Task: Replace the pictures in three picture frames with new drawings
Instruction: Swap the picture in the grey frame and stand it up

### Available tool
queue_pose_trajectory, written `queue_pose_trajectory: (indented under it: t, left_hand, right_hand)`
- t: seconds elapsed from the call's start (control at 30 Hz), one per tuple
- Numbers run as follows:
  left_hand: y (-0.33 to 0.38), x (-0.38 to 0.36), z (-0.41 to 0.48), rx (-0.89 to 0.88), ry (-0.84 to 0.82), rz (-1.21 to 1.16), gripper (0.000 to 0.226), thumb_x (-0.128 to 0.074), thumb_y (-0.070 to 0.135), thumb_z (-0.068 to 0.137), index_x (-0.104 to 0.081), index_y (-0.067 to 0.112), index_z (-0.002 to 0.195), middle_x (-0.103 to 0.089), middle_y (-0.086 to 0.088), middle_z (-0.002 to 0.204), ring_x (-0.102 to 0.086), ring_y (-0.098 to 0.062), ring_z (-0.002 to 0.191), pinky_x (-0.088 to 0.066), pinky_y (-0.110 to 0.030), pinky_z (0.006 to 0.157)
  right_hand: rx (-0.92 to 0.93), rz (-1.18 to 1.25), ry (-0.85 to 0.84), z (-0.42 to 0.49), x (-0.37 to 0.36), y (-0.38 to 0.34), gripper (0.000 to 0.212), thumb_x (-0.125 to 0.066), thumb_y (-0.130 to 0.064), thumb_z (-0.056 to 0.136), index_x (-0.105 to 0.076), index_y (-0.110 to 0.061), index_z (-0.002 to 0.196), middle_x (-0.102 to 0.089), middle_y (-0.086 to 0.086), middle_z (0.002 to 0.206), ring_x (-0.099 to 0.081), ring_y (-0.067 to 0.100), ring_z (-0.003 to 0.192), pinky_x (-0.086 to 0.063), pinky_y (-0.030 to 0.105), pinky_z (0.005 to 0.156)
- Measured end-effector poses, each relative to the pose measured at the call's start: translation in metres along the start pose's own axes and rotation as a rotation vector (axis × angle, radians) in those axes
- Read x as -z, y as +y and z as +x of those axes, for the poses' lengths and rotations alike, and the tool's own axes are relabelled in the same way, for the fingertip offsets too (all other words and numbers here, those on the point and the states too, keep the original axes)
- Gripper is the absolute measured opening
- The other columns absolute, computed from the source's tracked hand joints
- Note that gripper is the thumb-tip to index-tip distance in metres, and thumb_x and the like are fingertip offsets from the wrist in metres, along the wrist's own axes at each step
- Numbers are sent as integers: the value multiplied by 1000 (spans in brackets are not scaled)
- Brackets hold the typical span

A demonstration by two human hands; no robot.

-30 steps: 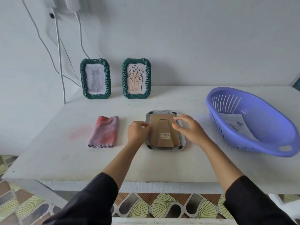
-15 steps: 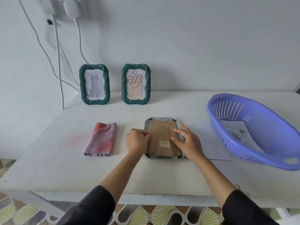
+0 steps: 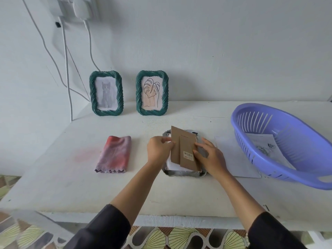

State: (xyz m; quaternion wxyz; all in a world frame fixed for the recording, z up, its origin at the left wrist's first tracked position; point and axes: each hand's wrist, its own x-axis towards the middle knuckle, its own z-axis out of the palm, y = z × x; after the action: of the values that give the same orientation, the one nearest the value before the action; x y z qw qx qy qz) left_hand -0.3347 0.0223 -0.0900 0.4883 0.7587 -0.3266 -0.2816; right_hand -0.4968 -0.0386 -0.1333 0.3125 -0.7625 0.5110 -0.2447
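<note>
A third picture frame (image 3: 183, 174) lies face down at the middle of the white table. Its brown cardboard backing (image 3: 183, 146) is lifted at the far end and tilted up, with white paper showing under it. My left hand (image 3: 159, 150) pinches the backing's left edge. My right hand (image 3: 210, 156) holds its right edge. Two green rope-edged frames stand upright at the wall: one with a grey cat picture (image 3: 106, 93), one with a leaf line drawing (image 3: 152, 92). A loose white sheet (image 3: 233, 159) lies right of the open frame.
A purple plastic basket (image 3: 287, 146) with printed drawings (image 3: 264, 146) inside stands at the right. A folded pink-grey cloth (image 3: 114, 154) lies at the left. White cables (image 3: 66, 69) hang down the wall at the back left. The table's front edge (image 3: 161, 218) is close to me.
The cardboard backing lay flat on the frame before; both hands have now lifted it up and tilted it, uncovering white paper beneath.
</note>
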Motion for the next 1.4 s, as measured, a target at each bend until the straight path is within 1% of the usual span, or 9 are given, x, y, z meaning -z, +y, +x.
queue_pose_trajectory:
  t: [0.17,0.27,0.5,0.6,0.73,1.03,1.13,1.27,1.4]
  left_hand:
    - [10,0,-7,39,-150,-115,39,-55,-2,82,-59,10,118,-66,-9,88,-63,-21,75,-54,-33,68]
    - [14,2,-5,77,-209,-193,48,-44,-7,86,-52,9,130,-62,-16,117,-63,-25,86,-52,-31,71]
    - [10,58,22,73,70,-224,42,-40,-8,89,-55,3,127,-61,-21,120,-55,-22,89,-46,-30,70]
    - [-5,76,29,102,155,-154,44,-37,-6,90,-53,5,129,-61,-20,118,-59,-25,82,-49,-28,67]
    - [-22,72,26,106,149,16,47,-34,-2,89,-50,11,132,-58,-17,126,-61,-36,106,-51,-44,92]
    - [-31,55,21,10,128,538,39,-37,-2,91,-57,7,123,-51,-13,127,-58,-31,104,-48,-36,76]
    - [-32,46,16,-1,122,639,39,-38,-7,88,-57,4,120,-43,-13,132,-48,-30,117,-47,-38,87]
    - [-30,35,9,-96,117,595,45,-37,-8,84,-57,6,121,-46,-13,133,-41,-28,123,-42,-37,94]
    - [-25,18,3,-233,26,523,32,-42,16,93,-62,14,118,-51,-10,128,-42,-27,119,-37,-32,94]
  right_hand:
    - [10,-7,9,-1,1,-1,38,-55,-36,89,-55,-27,126,-37,-4,148,-41,22,131,-31,41,110]
    - [15,12,14,-1,1,-3,38,-48,-34,93,-51,-24,130,-38,-3,148,-40,19,133,-27,42,112]
    - [23,-54,-11,-4,1,-3,40,-56,-28,89,-53,-22,128,-33,-5,150,-40,16,132,-25,40,114]
    - [13,-55,-9,-3,1,-2,40,-58,-28,87,-55,-21,127,-34,-5,150,-41,20,132,-27,39,113]
    - [11,-51,-14,-4,1,-2,40,-58,-29,87,-55,-22,126,-34,-6,150,-41,20,132,-27,40,113]
    - [16,-59,-13,-4,1,-2,40,-57,-30,88,-55,-22,127,-34,-6,150,-40,19,132,-28,38,112]
    - [18,-64,-12,-4,1,-3,40,-57,-30,88,-54,-22,127,-33,-7,150,-40,18,132,-28,38,113]
    - [4,-69,-16,-3,1,-2,40,-56,-31,88,-54,-24,127,-33,-7,150,-39,21,132,-29,38,111]
    - [2,-77,-21,-3,0,-2,42,-58,-32,87,-54,-23,128,-34,-6,150,-39,23,133,-29,39,112]
